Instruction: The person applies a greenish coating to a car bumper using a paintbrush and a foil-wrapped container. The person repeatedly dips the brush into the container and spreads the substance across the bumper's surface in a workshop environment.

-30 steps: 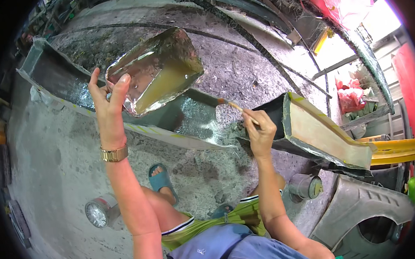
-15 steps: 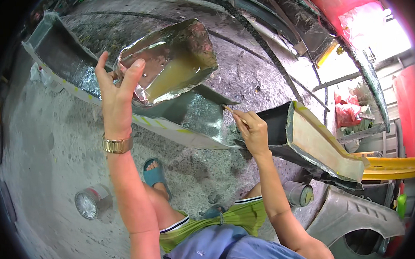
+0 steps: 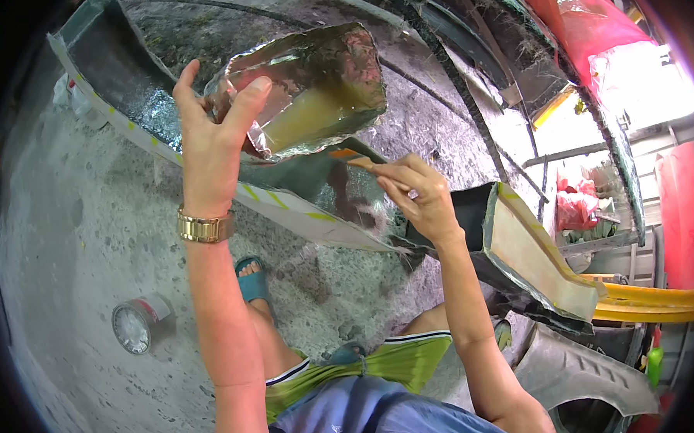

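Observation:
My left hand (image 3: 216, 149) grips a foil-lined tray (image 3: 364, 69) by its near left edge, thumb over the rim. Tilted toward me, the tray shows a pool of yellowish liquid (image 3: 304, 119). In my right hand (image 3: 423, 194) a small flat brush (image 3: 360, 163) is pinched by its wooden handle, its orange end pointing left, just below the tray's near right edge. Beneath both hands runs a long trough-shaped part (image 3: 295, 184), dark grey and glossy-wet inside, with a pale flange bearing yellow-green marks. The tray hides part of the trough.
A metal can (image 3: 139, 326) stands on the concrete floor at left. To the right are a cream-and-black moulded part (image 3: 538, 258), a yellow part (image 3: 653, 302) and a grey fender (image 3: 594, 368). Red plastic sheeting (image 3: 586, 24) hangs at the far right.
The brush has come up off the trough and swung left toward the tray, its orange end now visible. The tray has shifted slightly right and up in view.

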A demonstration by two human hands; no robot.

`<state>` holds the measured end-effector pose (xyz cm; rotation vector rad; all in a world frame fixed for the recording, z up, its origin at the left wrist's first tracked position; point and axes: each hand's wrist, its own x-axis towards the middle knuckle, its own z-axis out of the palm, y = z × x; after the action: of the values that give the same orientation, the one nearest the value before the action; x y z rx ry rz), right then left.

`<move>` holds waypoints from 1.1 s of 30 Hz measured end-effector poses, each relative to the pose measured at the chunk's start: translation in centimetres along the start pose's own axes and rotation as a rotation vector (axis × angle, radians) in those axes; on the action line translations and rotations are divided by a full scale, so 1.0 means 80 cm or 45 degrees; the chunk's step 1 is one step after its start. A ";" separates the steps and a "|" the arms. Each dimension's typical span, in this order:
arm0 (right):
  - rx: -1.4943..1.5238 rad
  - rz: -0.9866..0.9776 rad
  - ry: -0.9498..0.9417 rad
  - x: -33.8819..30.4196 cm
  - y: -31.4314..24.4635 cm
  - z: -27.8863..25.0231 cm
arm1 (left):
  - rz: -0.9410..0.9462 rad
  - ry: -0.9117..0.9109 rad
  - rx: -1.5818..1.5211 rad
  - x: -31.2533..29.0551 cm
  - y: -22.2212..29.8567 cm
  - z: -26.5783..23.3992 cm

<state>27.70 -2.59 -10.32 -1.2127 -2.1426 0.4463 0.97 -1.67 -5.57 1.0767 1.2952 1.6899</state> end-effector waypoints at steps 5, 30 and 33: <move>0.048 0.047 0.079 -0.057 0.046 0.005 | 0.002 -0.011 0.007 0.002 -0.003 0.006; 0.315 0.031 0.165 0.054 -0.011 -0.039 | -0.010 -0.280 0.188 -0.030 -0.003 0.038; 0.568 0.165 0.269 0.042 -0.007 -0.041 | -0.051 -0.223 0.295 -0.033 -0.007 0.034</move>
<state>28.25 -0.05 -6.35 -1.0871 -1.6757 0.7692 4.51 -2.99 -6.19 1.2934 1.4121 1.4058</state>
